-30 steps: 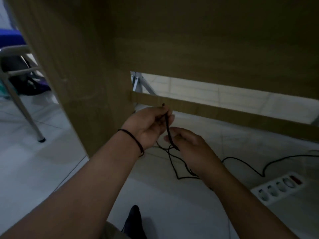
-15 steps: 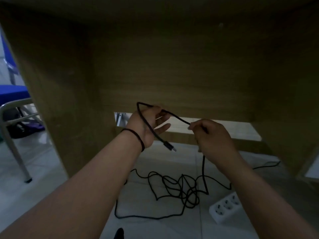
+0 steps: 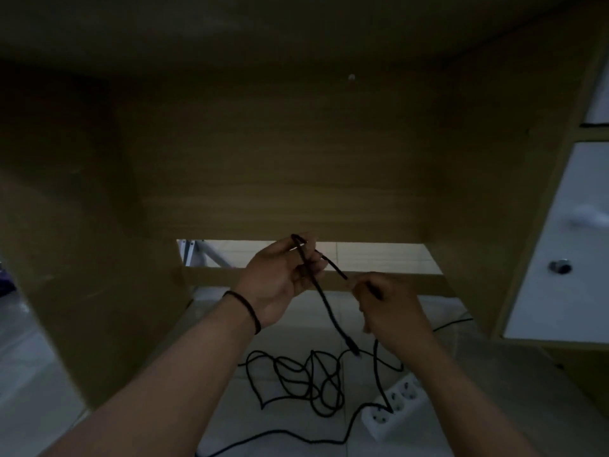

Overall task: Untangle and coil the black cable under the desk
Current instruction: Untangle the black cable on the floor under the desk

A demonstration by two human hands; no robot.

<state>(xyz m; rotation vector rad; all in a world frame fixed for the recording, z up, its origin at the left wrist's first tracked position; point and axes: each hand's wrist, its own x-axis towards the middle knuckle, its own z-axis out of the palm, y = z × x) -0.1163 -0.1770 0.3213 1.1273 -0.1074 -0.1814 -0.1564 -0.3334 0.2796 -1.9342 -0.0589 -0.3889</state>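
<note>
- The desk (image 3: 296, 179) fills the upper view as a dim wooden back panel with side walls; everything below is placed relative to it. Under the panel is a gap, then a low crossbar, with pale tiled floor (image 3: 290, 420) in front.
- The black cable (image 3: 298, 379) lies mostly on the floor in front of the crossbar, in a loose tangle of overlapping loops. One strand runs off toward the bottom of the view.
- A white power strip (image 3: 400, 405) sits on the floor below the desk's right wall, just right of the tangle; a cable strand crosses it.
- The left hand (image 3: 280, 282) is raised in front of the crossbar, its grip curled round a bend of cable. From there the free end hangs down and to the right, and its plug (image 3: 355, 350) dangles just above the tangle.
- The right hand (image 3: 389, 305) is just beside the left and slightly lower, its grip pinching the other strand, which runs up-left to the left hand and drops from the right hand to the floor.
- The short taut span between the two hands slopes down to the right. The uncoiled length lies below and between them, nearer the right hand, which looks best placed to feed more cable up.
</note>
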